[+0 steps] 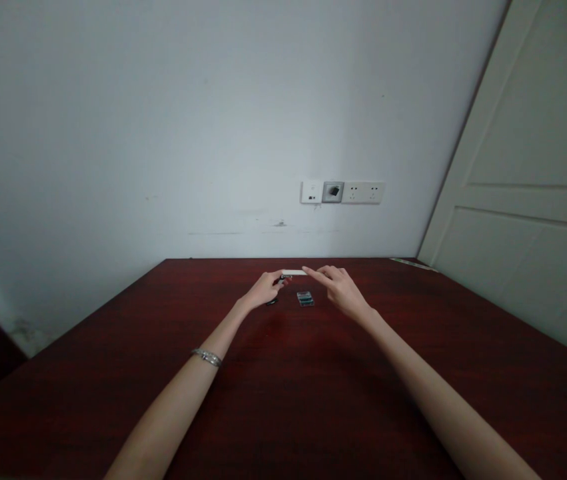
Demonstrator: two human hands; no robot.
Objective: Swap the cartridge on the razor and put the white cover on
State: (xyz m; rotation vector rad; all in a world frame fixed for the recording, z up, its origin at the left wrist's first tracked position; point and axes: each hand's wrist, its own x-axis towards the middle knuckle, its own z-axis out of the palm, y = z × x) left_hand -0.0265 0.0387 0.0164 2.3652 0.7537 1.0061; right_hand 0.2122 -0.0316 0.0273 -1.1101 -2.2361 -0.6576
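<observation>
Both arms stretch out over a dark red wooden table point(313, 373). My left hand point(263, 289) is closed around one end of a slim white object point(294, 272), held level above the table. My right hand point(339, 288) meets the other end of it with its fingertips, fingers pinched there. A small pack of greenish cells point(305, 299) lies on the table just below and between the hands. A small dark item point(272, 302) sits under my left hand. A metal bracelet point(207, 357) is on my left wrist.
A white wall rises behind the table, with a row of wall sockets point(343, 192) above the far edge. A pale door point(528, 200) stands at the right. A thin flat strip point(413, 263) lies at the table's far right corner.
</observation>
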